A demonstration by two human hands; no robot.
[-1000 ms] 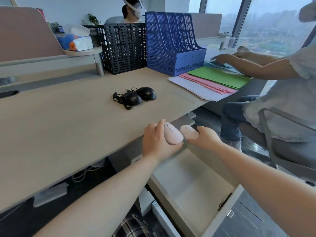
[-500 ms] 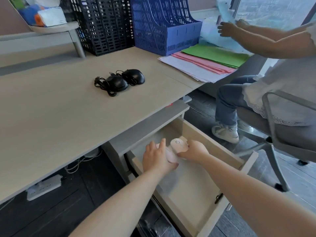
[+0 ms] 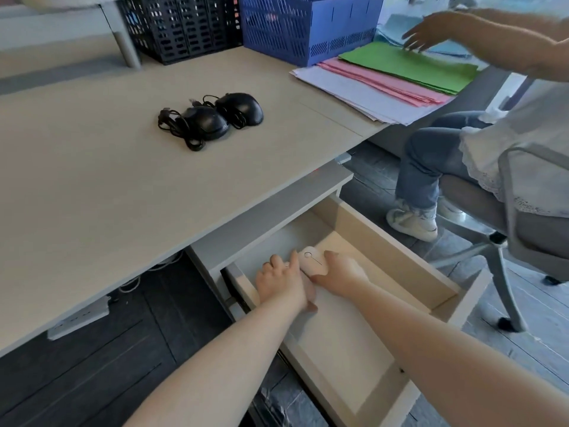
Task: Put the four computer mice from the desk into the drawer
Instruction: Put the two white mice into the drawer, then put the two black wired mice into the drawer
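Note:
Both hands are low inside the open beige drawer (image 3: pixel 397 260) under the desk, near its back left corner. My right hand (image 3: pixel 338 274) is closed around a pale pink mouse (image 3: pixel 311 259), whose top shows beside the thumb. My left hand (image 3: pixel 281 283) covers a second pink mouse, almost fully hidden under the palm. Two black wired mice remain on the desk: one (image 3: pixel 204 123) with its cable bundled at the left, the other (image 3: pixel 241 107) just behind and to the right.
The desk (image 3: pixel 92 186) carries black (image 3: pixel 181 26) and blue (image 3: pixel 304 29) file racks at the back and coloured paper sheets (image 3: pixel 400 75) at the right. Another person sits on a grey chair (image 3: pixel 520 229) to the right, hand over the papers.
Both hands came down from the desk edge into the drawer with the two pink mice, and have settled lower near its floor. The black mice have not moved.

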